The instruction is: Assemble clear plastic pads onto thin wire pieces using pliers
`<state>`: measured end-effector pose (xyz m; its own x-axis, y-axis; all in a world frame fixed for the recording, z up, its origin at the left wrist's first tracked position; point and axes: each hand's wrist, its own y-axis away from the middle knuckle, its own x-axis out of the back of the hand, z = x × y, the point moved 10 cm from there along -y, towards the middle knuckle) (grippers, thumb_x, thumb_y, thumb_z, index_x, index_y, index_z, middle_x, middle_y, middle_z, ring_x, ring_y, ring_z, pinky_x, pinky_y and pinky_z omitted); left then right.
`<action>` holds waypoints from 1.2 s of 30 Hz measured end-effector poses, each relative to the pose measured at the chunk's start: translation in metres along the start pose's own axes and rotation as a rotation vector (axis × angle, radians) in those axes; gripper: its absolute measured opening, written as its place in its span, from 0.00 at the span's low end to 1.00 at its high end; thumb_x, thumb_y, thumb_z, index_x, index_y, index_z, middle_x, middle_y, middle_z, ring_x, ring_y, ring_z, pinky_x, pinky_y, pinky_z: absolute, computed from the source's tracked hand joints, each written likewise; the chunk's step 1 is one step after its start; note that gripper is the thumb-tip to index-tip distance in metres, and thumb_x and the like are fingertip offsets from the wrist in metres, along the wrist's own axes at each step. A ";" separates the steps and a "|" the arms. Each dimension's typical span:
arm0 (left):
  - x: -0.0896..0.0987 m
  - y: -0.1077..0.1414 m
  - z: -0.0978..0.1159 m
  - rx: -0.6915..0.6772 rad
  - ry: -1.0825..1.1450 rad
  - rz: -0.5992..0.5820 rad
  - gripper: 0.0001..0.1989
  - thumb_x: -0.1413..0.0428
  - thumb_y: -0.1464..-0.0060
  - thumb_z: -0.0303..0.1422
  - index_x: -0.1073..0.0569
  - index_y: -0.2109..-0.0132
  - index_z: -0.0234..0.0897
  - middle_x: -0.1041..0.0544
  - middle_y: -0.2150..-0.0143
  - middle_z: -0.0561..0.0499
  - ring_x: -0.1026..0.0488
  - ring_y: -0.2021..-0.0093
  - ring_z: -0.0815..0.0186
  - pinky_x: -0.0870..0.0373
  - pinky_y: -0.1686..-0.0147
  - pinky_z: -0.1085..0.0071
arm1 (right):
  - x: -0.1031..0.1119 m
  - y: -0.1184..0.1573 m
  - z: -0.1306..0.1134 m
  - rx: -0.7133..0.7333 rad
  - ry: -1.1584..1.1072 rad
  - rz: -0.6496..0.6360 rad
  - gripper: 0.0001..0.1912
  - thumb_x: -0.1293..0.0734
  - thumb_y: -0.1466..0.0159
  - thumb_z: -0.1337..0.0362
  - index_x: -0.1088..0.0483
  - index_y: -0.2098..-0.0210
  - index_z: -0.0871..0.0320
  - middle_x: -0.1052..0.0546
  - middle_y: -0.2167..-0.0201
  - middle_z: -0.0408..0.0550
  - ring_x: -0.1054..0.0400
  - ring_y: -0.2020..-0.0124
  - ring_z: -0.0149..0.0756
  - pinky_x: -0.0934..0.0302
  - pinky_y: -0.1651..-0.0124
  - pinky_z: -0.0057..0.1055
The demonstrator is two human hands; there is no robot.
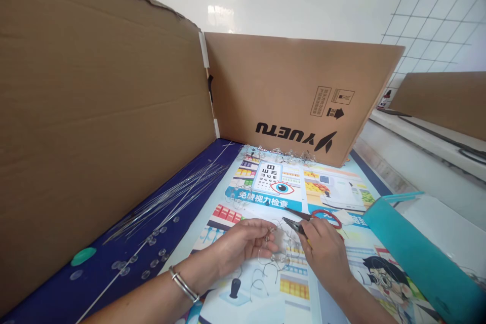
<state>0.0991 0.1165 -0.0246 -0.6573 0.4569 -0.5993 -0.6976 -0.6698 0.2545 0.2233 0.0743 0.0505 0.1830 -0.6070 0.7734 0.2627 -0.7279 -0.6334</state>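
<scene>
Brown cardboard, a tall plain panel point(98, 106), walls the far left. At its foot, on the dark blue tabletop point(49, 304), lies a flat green oval piece point(83, 256). Just right of that, small clear round beads point(154, 263) are scattered, with a loose sheaf of thin silvery wires point(170, 200) lying lengthwise behind them.

Next comes the left hand point(243, 244), a silver metal bangle point(184, 286) around its wrist. It is held palm partly up above a colourful printed sheet point(224, 309), and its grip is closed at the fingertips on a thin wire piece with clear beads point(270, 235). Curled lengths of fine wire point(260, 283) lie on the sheet just below. Behind, a second brown cardboard panel point(299, 91) with upside-down black lettering stands upright, a row of beaded wire pieces point(281, 154) along its foot.

Farther right, the right hand point(326, 250) has its grip closed around dark-nosed pliers with a yellow handle point(294, 225), their tip near the wire piece. Red-handled scissors point(330, 213) lie just beyond its knuckles, beside a crumpled white scrap point(345, 216). At the right edge sits a teal-sided box with a white inside point(406, 258).
</scene>
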 end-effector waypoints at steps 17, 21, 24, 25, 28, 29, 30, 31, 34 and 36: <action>-0.003 0.000 0.005 -0.030 -0.012 -0.058 0.12 0.46 0.45 0.31 0.28 0.56 0.29 0.27 0.62 0.44 0.25 0.61 0.60 0.30 0.62 0.69 | -0.002 0.002 -0.002 0.030 -0.084 -0.012 0.10 0.41 0.37 0.66 0.35 0.57 0.60 0.32 0.66 0.50 0.39 0.59 0.41 0.43 0.57 0.38; -0.003 -0.001 0.003 -0.022 -0.035 -0.085 0.12 0.45 0.45 0.34 0.29 0.56 0.29 0.27 0.61 0.43 0.25 0.61 0.61 0.30 0.62 0.69 | -0.003 0.003 -0.003 0.021 -0.083 -0.003 0.09 0.41 0.37 0.66 0.35 0.58 0.60 0.32 0.65 0.51 0.39 0.58 0.41 0.43 0.56 0.38; 0.000 -0.002 0.002 -0.008 -0.076 -0.071 0.14 0.45 0.45 0.36 0.30 0.55 0.31 0.26 0.60 0.42 0.25 0.62 0.62 0.30 0.64 0.70 | -0.008 0.004 -0.002 0.006 -0.079 -0.022 0.08 0.41 0.37 0.66 0.35 0.59 0.60 0.33 0.66 0.50 0.39 0.59 0.41 0.43 0.57 0.37; 0.002 -0.002 0.001 -0.003 -0.101 -0.056 0.15 0.45 0.45 0.38 0.30 0.55 0.31 0.26 0.60 0.42 0.25 0.62 0.62 0.30 0.65 0.70 | -0.010 0.004 -0.001 -0.003 -0.079 -0.036 0.08 0.41 0.37 0.65 0.35 0.59 0.59 0.33 0.66 0.50 0.39 0.59 0.40 0.43 0.57 0.36; 0.008 -0.003 0.004 -0.008 -0.202 0.009 0.16 0.45 0.46 0.40 0.30 0.56 0.32 0.25 0.59 0.41 0.25 0.63 0.62 0.31 0.68 0.71 | -0.016 0.004 0.000 -0.029 -0.078 -0.083 0.08 0.42 0.36 0.63 0.34 0.61 0.59 0.33 0.68 0.48 0.39 0.61 0.38 0.44 0.59 0.35; 0.009 -0.002 0.006 -0.015 -0.236 0.025 0.16 0.45 0.46 0.41 0.30 0.57 0.32 0.25 0.59 0.41 0.25 0.62 0.62 0.31 0.68 0.71 | -0.016 0.003 -0.001 -0.032 -0.078 -0.092 0.08 0.42 0.36 0.63 0.34 0.61 0.59 0.33 0.69 0.48 0.39 0.62 0.38 0.44 0.60 0.34; 0.010 -0.002 0.007 -0.022 -0.263 0.032 0.16 0.45 0.46 0.40 0.30 0.57 0.32 0.26 0.58 0.41 0.26 0.61 0.61 0.31 0.68 0.71 | -0.016 0.003 -0.001 -0.031 -0.078 -0.097 0.08 0.42 0.36 0.63 0.34 0.62 0.58 0.33 0.69 0.48 0.39 0.63 0.37 0.44 0.60 0.34; 0.010 -0.002 0.009 -0.027 -0.282 0.030 0.15 0.45 0.47 0.40 0.30 0.57 0.32 0.26 0.58 0.41 0.26 0.60 0.61 0.31 0.68 0.70 | -0.016 0.003 -0.002 -0.027 -0.078 -0.096 0.08 0.43 0.36 0.63 0.34 0.62 0.58 0.34 0.70 0.47 0.39 0.64 0.37 0.44 0.61 0.33; 0.010 -0.002 0.010 -0.034 -0.315 -0.012 0.13 0.43 0.49 0.34 0.30 0.56 0.33 0.26 0.56 0.42 0.27 0.58 0.60 0.32 0.66 0.69 | -0.012 0.001 -0.005 -0.005 -0.072 -0.073 0.09 0.43 0.35 0.64 0.34 0.62 0.58 0.33 0.69 0.48 0.39 0.64 0.37 0.44 0.61 0.33; 0.010 -0.003 0.011 -0.044 -0.355 -0.042 0.14 0.42 0.51 0.31 0.31 0.56 0.35 0.27 0.55 0.43 0.28 0.56 0.59 0.32 0.65 0.69 | -0.011 0.001 -0.006 0.008 -0.059 -0.067 0.09 0.43 0.35 0.64 0.33 0.62 0.58 0.33 0.69 0.48 0.39 0.64 0.37 0.44 0.61 0.33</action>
<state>0.0914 0.1292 -0.0228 -0.6919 0.6541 -0.3056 -0.7181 -0.6672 0.1978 0.2157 0.0778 0.0414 0.2204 -0.5366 0.8145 0.2834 -0.7638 -0.5799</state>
